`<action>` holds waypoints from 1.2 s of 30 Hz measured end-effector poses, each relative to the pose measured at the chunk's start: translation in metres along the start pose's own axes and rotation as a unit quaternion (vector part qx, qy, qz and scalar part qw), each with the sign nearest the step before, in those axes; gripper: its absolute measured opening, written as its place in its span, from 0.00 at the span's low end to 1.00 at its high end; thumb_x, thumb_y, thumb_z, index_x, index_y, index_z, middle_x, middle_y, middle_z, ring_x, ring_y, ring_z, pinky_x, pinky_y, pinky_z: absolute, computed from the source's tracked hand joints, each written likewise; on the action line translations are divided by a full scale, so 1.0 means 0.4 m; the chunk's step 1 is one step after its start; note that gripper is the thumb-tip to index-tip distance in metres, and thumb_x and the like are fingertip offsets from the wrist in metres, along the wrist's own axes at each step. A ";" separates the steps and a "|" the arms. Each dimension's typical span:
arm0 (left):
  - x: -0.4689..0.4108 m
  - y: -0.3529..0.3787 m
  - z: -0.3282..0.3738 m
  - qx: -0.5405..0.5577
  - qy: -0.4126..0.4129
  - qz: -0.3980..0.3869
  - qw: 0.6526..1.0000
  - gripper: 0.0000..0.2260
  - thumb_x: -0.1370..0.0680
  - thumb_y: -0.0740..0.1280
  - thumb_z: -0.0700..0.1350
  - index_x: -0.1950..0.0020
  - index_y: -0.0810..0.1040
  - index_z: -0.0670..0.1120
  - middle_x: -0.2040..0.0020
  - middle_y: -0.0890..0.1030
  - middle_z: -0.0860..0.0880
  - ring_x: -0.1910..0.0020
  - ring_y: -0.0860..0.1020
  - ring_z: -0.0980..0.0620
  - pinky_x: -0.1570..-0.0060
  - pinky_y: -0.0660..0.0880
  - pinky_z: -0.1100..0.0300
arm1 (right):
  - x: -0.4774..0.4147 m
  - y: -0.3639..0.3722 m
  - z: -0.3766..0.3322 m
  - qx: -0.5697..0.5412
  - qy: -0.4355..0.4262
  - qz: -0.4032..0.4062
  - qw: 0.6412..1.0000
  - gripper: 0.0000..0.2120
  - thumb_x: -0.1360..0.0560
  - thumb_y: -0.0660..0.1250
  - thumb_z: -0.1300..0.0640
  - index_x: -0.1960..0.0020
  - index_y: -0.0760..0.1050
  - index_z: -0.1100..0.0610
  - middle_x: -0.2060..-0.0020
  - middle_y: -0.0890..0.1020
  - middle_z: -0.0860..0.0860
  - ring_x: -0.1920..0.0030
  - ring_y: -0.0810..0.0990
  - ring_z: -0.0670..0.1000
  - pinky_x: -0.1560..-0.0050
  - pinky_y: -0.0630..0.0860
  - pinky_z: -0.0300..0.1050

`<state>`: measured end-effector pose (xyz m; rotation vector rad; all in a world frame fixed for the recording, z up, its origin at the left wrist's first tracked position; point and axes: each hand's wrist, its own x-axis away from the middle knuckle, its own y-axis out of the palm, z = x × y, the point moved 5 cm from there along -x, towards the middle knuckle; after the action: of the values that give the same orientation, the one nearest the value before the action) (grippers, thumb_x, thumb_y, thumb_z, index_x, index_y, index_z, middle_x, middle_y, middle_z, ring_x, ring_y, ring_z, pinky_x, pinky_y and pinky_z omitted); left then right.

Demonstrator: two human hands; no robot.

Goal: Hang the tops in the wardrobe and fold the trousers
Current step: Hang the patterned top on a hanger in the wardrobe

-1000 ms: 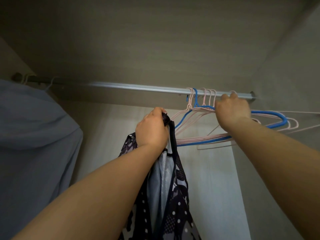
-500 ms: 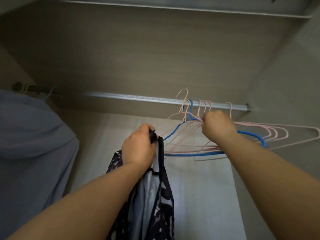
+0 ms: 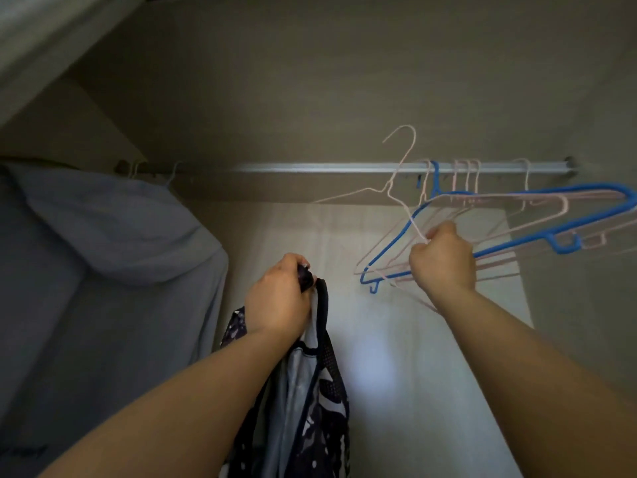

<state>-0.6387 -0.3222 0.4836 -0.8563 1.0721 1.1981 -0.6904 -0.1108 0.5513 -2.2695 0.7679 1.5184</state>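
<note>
Pink wire told the change: one pink hanger (image 3: 389,189), whose hook had been just above the rail (image 3: 310,167) half a second before, had come clear of it and stood tilted at 1 o'clock, left of the bunch. The other pink hangers (image 3: 466,169) and the blue hanger (image 3: 565,244) stayed hooked on the rail toward 2 o'clock, their shoulders fanned out to the right. The right grip (image 3: 444,260) had dropped from beside the hooks to about 3 o'clock. It was clenched round the freed hanger's sloping shoulder wire, knuckles toward the camera, thumb side up, the forearm running in from 4 o'clock. How many other wires it touched could not be told. The left grip (image 3: 279,301) had kept its hold. At 6 o'clock it was grasping the bunched top edge of the patterned top (image 3: 324,408), fist upright, dark fabric showing above the fingers. The top hung straight down from that fist, dark with pale spots and a lighter lining, in front of the wardrobe's pale back wall (image 3: 379,339) and off the rail. A grey-blue garment (image 3: 103,253) hung at 9 o'clock from the rail's left end, well apart from both grips.
</note>
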 end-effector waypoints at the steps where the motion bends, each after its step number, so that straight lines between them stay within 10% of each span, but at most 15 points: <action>1: 0.016 -0.003 -0.007 -0.005 0.005 -0.003 1.000 0.09 0.21 0.63 0.47 0.41 0.72 0.49 0.46 0.80 0.48 0.49 0.78 0.46 0.59 0.68 0.57 | 0.021 0.025 0.014 -0.026 0.042 -0.023 0.999 0.13 0.24 0.60 0.60 0.40 0.70 0.62 0.43 0.77 0.62 0.43 0.75 0.63 0.50 0.70 0.48; 26: 0.467 -0.048 -0.264 0.033 -0.118 -0.105 0.987 0.10 0.21 0.65 0.46 0.40 0.73 0.50 0.47 0.81 0.47 0.48 0.79 0.44 0.51 0.75 0.55 | 0.748 0.279 0.259 -0.285 0.367 -0.239 0.852 0.07 0.21 0.60 0.57 0.53 0.76 0.55 0.68 0.72 0.49 0.66 0.69 0.51 0.64 0.68 0.43; 36: 0.540 -0.051 -0.236 0.082 -0.161 -0.084 0.980 0.36 0.22 0.66 0.42 0.24 0.47 0.60 0.54 0.77 0.46 0.57 0.77 0.47 0.53 0.75 0.54 | 0.803 0.223 0.360 -0.262 0.376 -0.164 0.874 0.06 0.23 0.62 0.59 0.53 0.78 0.56 0.61 0.77 0.52 0.57 0.74 0.54 0.52 0.71 0.46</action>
<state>-0.6302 -0.3516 0.2491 -0.5867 0.8048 1.0482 -0.7559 -0.1919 0.2036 -3.2427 0.0765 0.6990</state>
